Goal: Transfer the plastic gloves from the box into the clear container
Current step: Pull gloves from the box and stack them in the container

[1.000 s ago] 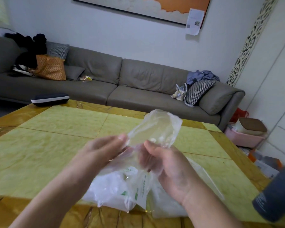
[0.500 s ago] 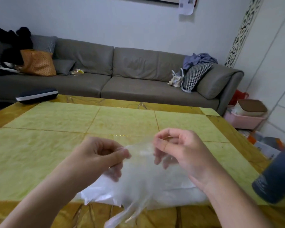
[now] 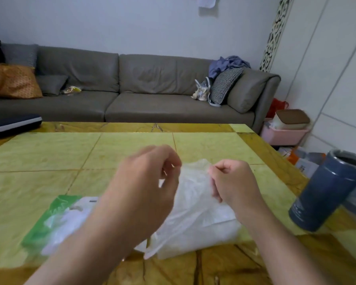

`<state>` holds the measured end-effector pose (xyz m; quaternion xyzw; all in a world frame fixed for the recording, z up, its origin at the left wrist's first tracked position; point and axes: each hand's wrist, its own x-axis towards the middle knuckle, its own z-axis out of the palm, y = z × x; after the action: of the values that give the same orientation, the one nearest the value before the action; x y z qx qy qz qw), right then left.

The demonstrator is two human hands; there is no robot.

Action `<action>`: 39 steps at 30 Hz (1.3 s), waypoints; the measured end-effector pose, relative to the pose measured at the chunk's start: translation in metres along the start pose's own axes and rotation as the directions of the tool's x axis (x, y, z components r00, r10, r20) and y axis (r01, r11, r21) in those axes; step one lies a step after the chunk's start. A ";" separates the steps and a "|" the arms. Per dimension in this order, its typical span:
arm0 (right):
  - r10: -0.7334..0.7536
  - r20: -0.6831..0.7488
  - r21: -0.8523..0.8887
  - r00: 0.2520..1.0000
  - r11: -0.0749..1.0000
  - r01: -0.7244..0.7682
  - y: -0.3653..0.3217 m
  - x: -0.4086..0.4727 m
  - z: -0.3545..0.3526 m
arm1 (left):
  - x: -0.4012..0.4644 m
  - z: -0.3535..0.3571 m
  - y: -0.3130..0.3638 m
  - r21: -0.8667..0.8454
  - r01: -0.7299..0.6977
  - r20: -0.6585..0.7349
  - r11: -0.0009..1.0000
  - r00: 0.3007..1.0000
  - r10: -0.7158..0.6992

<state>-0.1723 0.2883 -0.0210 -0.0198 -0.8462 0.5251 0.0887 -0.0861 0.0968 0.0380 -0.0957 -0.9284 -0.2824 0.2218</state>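
A thin clear plastic glove (image 3: 193,194) hangs between my two hands over the table. My left hand (image 3: 144,182) pinches its top left edge with curled fingers. My right hand (image 3: 232,182) pinches its top right edge. Below the glove lies a pile of clear plastic gloves (image 3: 203,233) on the table. To the left, a green and white glove packet (image 3: 56,219) lies flat, partly hidden by my left forearm. I cannot make out a separate clear container.
A dark blue tumbler (image 3: 327,192) stands at the table's right edge. A dark flat case (image 3: 12,124) lies at the far left corner of the yellow-green table (image 3: 111,153). A grey sofa (image 3: 132,89) runs behind. A pink bin (image 3: 284,134) sits on the floor at right.
The glove, first held up high, has come down over the pile. Both hands have shifted right and now pinch its top edge apart. The green packet has come into view at left.
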 end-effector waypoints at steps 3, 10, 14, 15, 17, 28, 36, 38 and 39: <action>0.011 -0.020 -0.104 1.000 0.994 -0.013 0.009 0.002 -0.002 | 0.011 0.053 0.002 0.214 0.043 0.333 0.976 0.936 -0.114; -0.061 0.000 -0.540 0.998 0.840 0.051 0.027 0.008 -0.009 | 0.020 0.100 -0.021 0.285 0.162 0.627 0.945 0.714 -0.312; -0.067 0.003 -0.648 0.998 0.760 0.053 0.028 0.008 -0.013 | 0.027 0.112 -0.024 0.302 0.154 0.707 0.941 0.626 -0.329; -0.064 0.008 -0.661 0.998 0.749 0.053 0.028 0.008 -0.014 | 0.029 0.115 -0.024 0.304 0.162 0.731 0.939 0.592 -0.339; -0.037 0.041 -0.674 0.998 0.737 0.055 0.024 0.006 -0.016 | 0.032 0.121 -0.024 0.286 0.209 0.758 0.935 0.548 -0.354; 0.134 0.401 -0.551 0.906 0.826 0.122 -0.018 -0.016 0.003 | 0.027 0.127 -0.022 0.329 -0.021 0.748 0.944 0.616 -0.247; 0.467 0.493 -0.794 0.734 0.585 0.162 0.001 -0.006 0.028 | 0.032 0.106 -0.036 0.252 -0.024 0.818 0.968 0.540 -0.199; 0.514 0.502 -0.812 0.695 0.557 0.175 -0.002 -0.007 0.030 | 0.029 0.104 -0.033 0.260 -0.017 0.766 0.965 0.613 -0.196; 0.512 0.518 -0.807 0.685 0.558 0.194 0.000 -0.005 0.030 | 0.027 0.106 -0.031 0.262 0.000 0.727 0.965 0.657 -0.197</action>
<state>-0.1721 0.2610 -0.0350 0.0607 -0.9458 0.0449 -0.3159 -0.1576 0.1326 -0.0433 -0.1249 -0.9679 -0.1162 -0.1847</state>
